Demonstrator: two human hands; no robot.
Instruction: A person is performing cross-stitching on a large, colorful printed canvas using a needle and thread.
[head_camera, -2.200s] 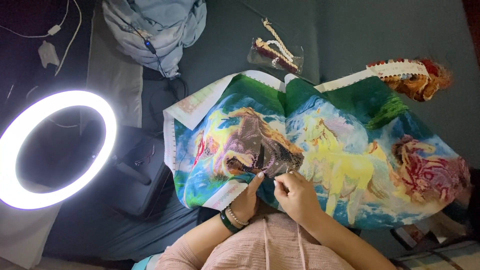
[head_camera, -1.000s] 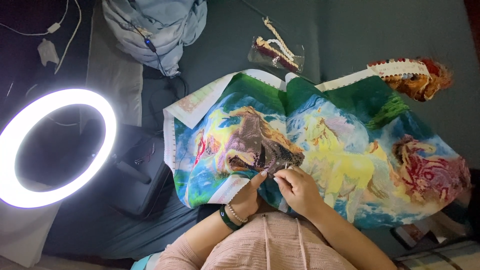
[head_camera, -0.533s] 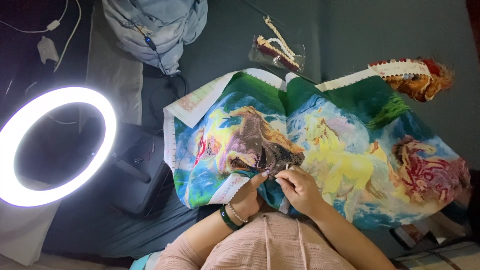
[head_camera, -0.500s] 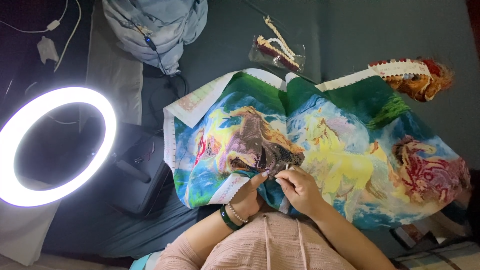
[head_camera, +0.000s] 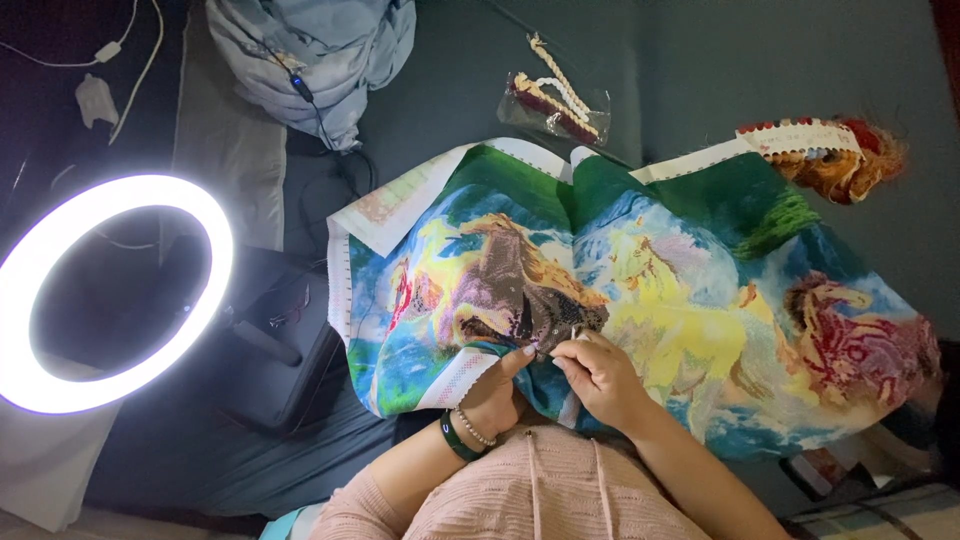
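A large embroidery canvas (head_camera: 700, 300) printed with colourful horses lies spread over my lap. My left hand (head_camera: 495, 392), with a green bangle and a bead bracelet on its wrist, grips the canvas's near fold, index finger stretched onto the cloth. My right hand (head_camera: 600, 375) rests just to its right. Its fingertips are pinched together on a thin needle (head_camera: 575, 332), barely visible, at the dark brown horse patch. The two hands almost touch.
A lit ring light (head_camera: 110, 290) stands at the left above a dark bag (head_camera: 270, 350). A blue cloth bundle (head_camera: 310, 60) with cables lies at the top. A clear bag of thread skeins (head_camera: 555, 100) and a card of red-orange threads (head_camera: 825, 150) lie beyond the canvas.
My right hand's pinched fingertips have crept slightly up and right along the brown patch. The left hand and the canvas stay almost still.
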